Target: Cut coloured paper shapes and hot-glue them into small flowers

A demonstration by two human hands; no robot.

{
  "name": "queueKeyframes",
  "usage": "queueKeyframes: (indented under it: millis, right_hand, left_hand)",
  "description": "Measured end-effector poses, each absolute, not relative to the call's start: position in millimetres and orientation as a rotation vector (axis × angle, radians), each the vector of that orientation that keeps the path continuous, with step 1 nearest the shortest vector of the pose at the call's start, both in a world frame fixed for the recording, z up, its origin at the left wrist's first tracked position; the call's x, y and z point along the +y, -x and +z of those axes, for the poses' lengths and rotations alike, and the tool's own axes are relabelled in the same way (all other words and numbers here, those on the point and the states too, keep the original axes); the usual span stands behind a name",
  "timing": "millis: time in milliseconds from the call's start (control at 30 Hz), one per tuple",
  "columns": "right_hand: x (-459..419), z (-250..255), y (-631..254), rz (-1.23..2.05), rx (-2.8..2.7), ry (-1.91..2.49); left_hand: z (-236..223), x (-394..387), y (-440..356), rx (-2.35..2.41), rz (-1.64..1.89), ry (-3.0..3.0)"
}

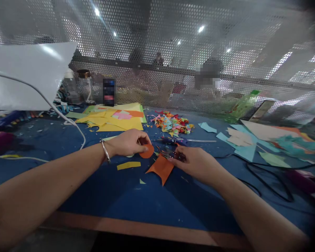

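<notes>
Pinched between the fingers and thumb of my left hand [133, 142] is a rounded orange paper piece [146, 151]. My right hand [190, 160] grips small scissors [170, 153], whose blades point left toward that piece. Below the scissors lies an orange paper offcut [161, 168] with curved cut edges, close to my right fingertips. A yellow paper strip [129, 165] rests on the blue table [136, 196] under my left hand. Just beyond the scissors is a dark blue tool [174, 140], its kind unclear.
Stacked yellow paper [115, 122] and a heap of colourful scraps [173, 122] lie behind my hands. A phone [109, 91] stands before the perforated metal screen. Blue and white sheets [245, 147], a green bottle [243, 106] and black cable [271, 182] occupy the right. White cable [68, 120] crosses the left.
</notes>
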State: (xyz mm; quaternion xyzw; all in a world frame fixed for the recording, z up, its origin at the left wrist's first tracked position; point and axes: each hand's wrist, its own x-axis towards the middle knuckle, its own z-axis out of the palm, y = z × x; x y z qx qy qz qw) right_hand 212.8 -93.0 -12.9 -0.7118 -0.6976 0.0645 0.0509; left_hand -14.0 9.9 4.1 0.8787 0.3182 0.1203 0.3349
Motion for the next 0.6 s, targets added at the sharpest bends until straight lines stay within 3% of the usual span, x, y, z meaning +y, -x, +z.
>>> queueKeyframes:
  millis: [600]
  right_hand:
    - [-104.9, -5.2, -207.0, -0.085, -2.175, 2.254]
  left_hand:
    - [1.5, -6.9, 2.9, 0.745, 0.554, -1.49]
